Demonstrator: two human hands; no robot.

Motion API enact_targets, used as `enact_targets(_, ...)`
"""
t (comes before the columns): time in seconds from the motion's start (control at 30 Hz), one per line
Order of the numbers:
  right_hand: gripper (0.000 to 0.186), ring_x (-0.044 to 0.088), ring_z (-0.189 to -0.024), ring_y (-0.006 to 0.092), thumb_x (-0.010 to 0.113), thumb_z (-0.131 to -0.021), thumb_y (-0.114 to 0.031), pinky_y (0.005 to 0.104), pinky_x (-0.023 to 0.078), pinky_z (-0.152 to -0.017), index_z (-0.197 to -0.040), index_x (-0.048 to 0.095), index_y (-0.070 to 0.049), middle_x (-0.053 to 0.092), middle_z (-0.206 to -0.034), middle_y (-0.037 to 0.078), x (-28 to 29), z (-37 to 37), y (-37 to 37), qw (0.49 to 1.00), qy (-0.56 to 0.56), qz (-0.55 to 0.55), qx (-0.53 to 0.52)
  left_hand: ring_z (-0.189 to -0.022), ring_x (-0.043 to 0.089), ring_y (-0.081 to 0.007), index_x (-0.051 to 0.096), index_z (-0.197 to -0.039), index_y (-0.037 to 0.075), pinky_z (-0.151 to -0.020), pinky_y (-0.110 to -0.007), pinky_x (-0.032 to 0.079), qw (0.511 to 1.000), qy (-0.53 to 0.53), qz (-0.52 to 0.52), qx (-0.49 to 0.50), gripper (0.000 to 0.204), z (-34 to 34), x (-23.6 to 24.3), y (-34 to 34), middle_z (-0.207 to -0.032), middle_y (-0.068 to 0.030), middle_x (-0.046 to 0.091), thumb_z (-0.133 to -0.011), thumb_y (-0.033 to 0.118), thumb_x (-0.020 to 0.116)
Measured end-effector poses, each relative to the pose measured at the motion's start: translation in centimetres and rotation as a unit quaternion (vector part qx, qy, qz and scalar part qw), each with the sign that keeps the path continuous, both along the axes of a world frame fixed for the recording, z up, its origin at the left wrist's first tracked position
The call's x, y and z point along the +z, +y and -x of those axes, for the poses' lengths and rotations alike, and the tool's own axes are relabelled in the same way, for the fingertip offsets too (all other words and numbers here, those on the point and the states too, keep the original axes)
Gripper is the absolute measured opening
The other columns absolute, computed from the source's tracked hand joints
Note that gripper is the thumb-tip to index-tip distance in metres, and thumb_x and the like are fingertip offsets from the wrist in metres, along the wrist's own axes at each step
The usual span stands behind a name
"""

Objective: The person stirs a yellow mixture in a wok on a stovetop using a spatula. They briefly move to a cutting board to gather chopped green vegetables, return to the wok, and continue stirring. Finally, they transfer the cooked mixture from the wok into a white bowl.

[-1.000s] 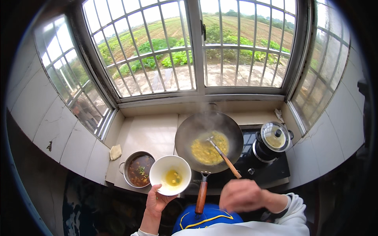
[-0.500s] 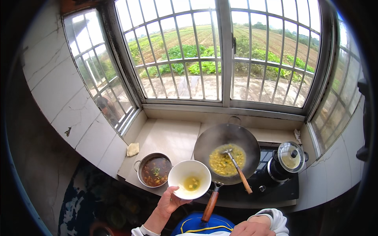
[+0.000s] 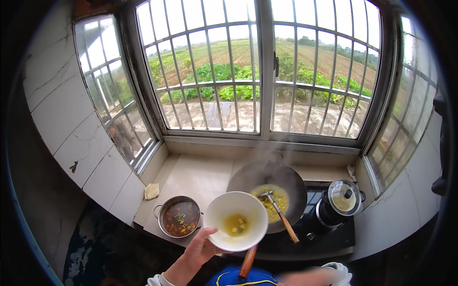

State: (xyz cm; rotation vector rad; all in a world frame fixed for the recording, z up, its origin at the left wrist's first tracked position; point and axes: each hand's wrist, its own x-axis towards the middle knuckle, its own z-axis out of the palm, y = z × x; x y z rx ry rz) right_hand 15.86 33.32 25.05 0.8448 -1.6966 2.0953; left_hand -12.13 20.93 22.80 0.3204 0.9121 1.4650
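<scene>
The left hand [image 3: 198, 249] grips the white bowl [image 3: 236, 221] at its near left side, mouth facing up, between the person and the wok [image 3: 253, 177]. In the wok, the ladle's [image 3: 284, 220] long axis slants, handle toward the lower right; the wok's handle [image 3: 248, 262] points toward the person. The right hand [image 3: 307, 277] is blurred; whether it is open or closed, I cannot tell.

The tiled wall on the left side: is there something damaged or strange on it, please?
Yes. Low on the tiled wall there is a dark, jagged patch, odd against the pale surface; it looks chipped, but a stain is possible. Some tiles also appear cracked.
</scene>
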Motion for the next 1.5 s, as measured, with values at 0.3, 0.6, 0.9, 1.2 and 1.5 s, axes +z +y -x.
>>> enact_targets(0.3,0.023,0.068,-0.067,0.0254,0.074,-0.092,-0.013,0.0307,0.056,-0.061,-0.097,0.077,0.009,0.074,-0.09,0.024,-5.3,-5.5,-0.1,0.946,-0.193,0.116,-0.234,-0.139,0.048,-0.0253,0.026,-0.157,0.003,-0.113,-0.038,0.042,0.986,0.167,0.0,-0.019,0.08,-1.6,8.5,-1.2,-0.15,-0.016,0.047,-0.092,0.027,0.067)
enact_targets(0.6,0.022,0.07,-0.07,0.0221,0.074,-0.089,-0.01,0.0303,0.056,-0.066,-0.1,0.077,0.009,0.075,-0.093,0.023,-9.5,-6.5,-0.7,0.907,-0.303,0.125,-0.264,-0.132,0.053,-0.0231,0.023,-0.156,0.004,-0.098,-0.032,0.05,0.986,0.156,0.046,-0.036,0.095,-2.2,11.5,-4.8,-0.145,-0.0154,0.047,-0.087,0.042,0.076)
enact_targets(0.9,0.022,0.07,-0.074,0.0206,0.072,-0.092,-0.01,0.0302,0.056,-0.07,-0.102,0.077,0.009,0.076,-0.094,0.021,-12.1,-5.5,-1.2,0.895,-0.29,0.115,-0.319,-0.145,0.04,-0.0291,0.022,-0.16,0.001,-0.119,-0.043,0.034,0.979,0.167,-0.118,-0.018,0.097,-3.3,11.1,-5.3,-0.158,-0.0185,0.038,-0.088,0.037,0.077)
enact_targets(1.2,0.022,0.07,-0.075,0.0201,0.071,-0.093,-0.01,0.03,0.056,-0.07,-0.103,0.076,0.008,0.076,-0.094,0.021,-12.3,-5.1,-0.9,0.891,-0.301,0.125,-0.317,-0.147,0.037,-0.0286,0.02,-0.16,0.002,-0.12,-0.042,0.032,0.974,0.185,-0.129,-0.018,0.097,-3.5,11.2,-5.5,-0.159,-0.0178,0.036,-0.09,0.036,0.076)
enact_targets(1.5,0.022,0.069,-0.077,0.0195,0.07,-0.094,-0.01,0.0298,0.056,-0.071,-0.104,0.076,0.008,0.076,-0.095,0.02,-15.2,-5.5,-1.1,0.896,-0.285,0.131,-0.313,-0.148,0.034,-0.028,0.018,-0.161,0.002,-0.12,-0.042,0.029,0.976,0.191,-0.105,-0.015,0.096,-3.7,11.2,-4.6,-0.16,-0.0171,0.034,-0.091,0.036,0.076)
